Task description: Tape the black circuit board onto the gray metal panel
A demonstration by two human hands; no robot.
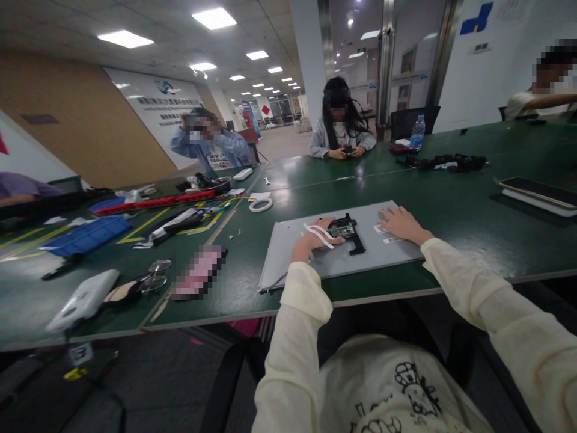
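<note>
A flat grey panel (pixel 288 246) lies on the green table in front of me, with a black plastic bracket (pixel 358 245) and a small green circuit board (pixel 343 230) on top of it. My left hand (pixel 313 236) rests on the panel at the board's left edge, thumb and fingers apart, fingertips partly hidden. Two white strips (pixel 321 234) run across the back of that hand. Over at the panel's far right corner, my right hand (pixel 402 224) lies flat with spread fingers. White labels (pixel 391 240) are stuck on the panel near it.
A roll of white tape (pixel 260 205) sits beyond the panel. To the left are a pink phone (pixel 201 273), glasses (pixel 157 275), a white device (pixel 83 300) and a blue tray (pixel 85 236). Stacked tablet-like devices (pixel 541 192) lie right. Other people sit around the table.
</note>
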